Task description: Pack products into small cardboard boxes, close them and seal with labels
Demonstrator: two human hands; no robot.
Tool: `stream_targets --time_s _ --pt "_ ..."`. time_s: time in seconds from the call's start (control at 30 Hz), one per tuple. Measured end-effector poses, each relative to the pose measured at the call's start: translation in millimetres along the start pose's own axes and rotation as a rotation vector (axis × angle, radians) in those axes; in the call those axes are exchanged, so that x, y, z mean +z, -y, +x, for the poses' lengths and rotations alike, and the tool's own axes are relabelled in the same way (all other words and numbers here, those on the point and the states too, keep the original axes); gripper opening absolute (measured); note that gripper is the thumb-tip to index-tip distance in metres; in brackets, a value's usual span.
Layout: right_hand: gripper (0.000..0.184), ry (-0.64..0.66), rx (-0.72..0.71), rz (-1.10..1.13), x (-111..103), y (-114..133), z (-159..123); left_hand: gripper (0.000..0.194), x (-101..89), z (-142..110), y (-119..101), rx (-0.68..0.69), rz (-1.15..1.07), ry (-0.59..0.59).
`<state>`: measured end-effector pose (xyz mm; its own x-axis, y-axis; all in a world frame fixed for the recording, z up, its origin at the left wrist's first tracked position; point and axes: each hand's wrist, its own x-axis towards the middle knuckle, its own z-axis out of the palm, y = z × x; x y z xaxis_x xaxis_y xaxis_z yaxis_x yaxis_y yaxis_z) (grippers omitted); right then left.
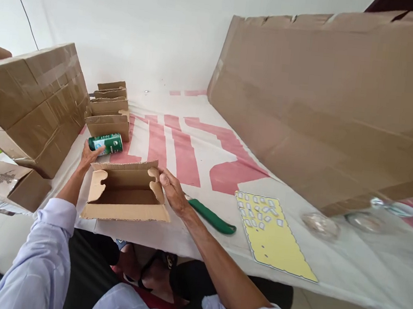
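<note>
Just at the left hand's [90, 154] fingertips lies the green can [110, 143], turned on its side; that hand is curled around its near end, thumb and fingers gripping it, though whether it rests on the table [200, 249] or is slightly lifted I cannot tell. Between the two hands, nearer the body than the can, sits the open box [125, 214], its mouth up and its notched flaps folded outward. The right hand [173, 191] is closed on the box's far right corner, thumb on the near side, the other fingers mostly hidden behind the cardboard.

The step in hand looks like managing the can with the left hand while the right one steadies the box. Any next move with the can would seem to call for a secure grasp on its smooth side, the box kept from sliding, and care around the flaps.

Just beyond the left hand stands a row of open cartons [107, 127]; farther left of it, a large taped box [50, 94]. Just right of the right hand lies a green-handled tool [213, 217], and farther right, a yellow sheet [280, 246] bearing small pale pieces.
</note>
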<state>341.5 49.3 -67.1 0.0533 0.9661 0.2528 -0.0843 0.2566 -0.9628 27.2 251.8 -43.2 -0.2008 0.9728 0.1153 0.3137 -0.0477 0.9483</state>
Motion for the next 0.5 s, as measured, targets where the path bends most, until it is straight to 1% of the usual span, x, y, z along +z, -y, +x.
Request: stream_targets --time_s 0.1,0.17,0.23,0.27,0.37,0.5 --pt "0.084 0.047 0.059 0.053 -3.7 -13.5 -6.1 0.115 8.3 -6.6 12.4 0.124 0.205 -0.058" --pt "0.086 0.078 0.082 0.09 -4.8 -20.5 -10.5 0.128 15.8 -7.8 18.7 0.189 0.348 -0.08" --pt "0.088 0.089 0.084 0.106 -5.2 -25.5 -13.9 0.135 22.9 -3.5 21.4 0.205 0.437 -0.088" --pt "0.088 0.09 0.084 0.106 -5.3 -27.3 -15.2 0.134 25.7 0.7 21.4 0.21 0.468 -0.085" --pt "0.087 0.104 0.094 0.11 -6.2 -32.2 -17.6 0.125 30.5 17.0 18.4 0.244 0.552 -0.062" --pt "0.088 0.126 0.093 0.134 -8.6 -38.3 -19.0 0.119 35.8 38.7 12.2 0.255 0.574 -0.04"
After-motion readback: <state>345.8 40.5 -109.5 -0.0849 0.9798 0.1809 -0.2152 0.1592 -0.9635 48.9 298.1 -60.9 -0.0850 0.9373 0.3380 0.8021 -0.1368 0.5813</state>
